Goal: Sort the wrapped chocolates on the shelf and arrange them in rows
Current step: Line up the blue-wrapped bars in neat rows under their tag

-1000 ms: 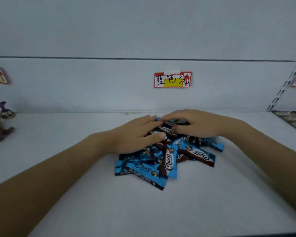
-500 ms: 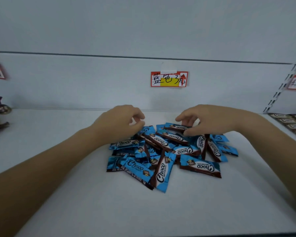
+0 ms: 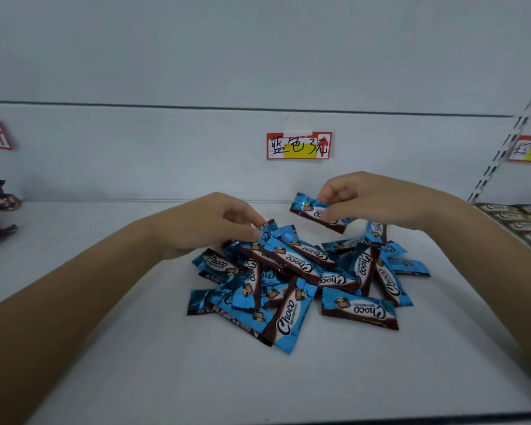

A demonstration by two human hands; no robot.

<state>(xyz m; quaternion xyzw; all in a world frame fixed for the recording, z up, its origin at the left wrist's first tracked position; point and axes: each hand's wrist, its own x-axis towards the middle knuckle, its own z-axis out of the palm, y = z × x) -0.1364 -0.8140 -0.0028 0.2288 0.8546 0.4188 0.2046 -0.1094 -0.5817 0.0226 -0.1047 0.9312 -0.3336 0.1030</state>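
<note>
Wrapped chocolates point(image 3: 298, 280) lie heaped below the price label point(image 3: 299, 145), long axes pointing every way. Your right hand point(image 3: 377, 197) pinches one bar point(image 3: 311, 211) above the heap, slanting down-right. Your left hand point(image 3: 209, 222) pinches a wrapper end point(image 3: 267, 230) on the heap.

Two bare forearms reach in from the lower corners toward the middle. The left hand point(image 3: 209, 223), palm down and fingers curled, pinches the end of a chocolate point(image 3: 266, 230) between thumb and forefinger. The right hand point(image 3: 377, 199), held higher and farther forward, grips a second chocolate point(image 3: 313, 211) in curled fingers, knuckles up.
</note>
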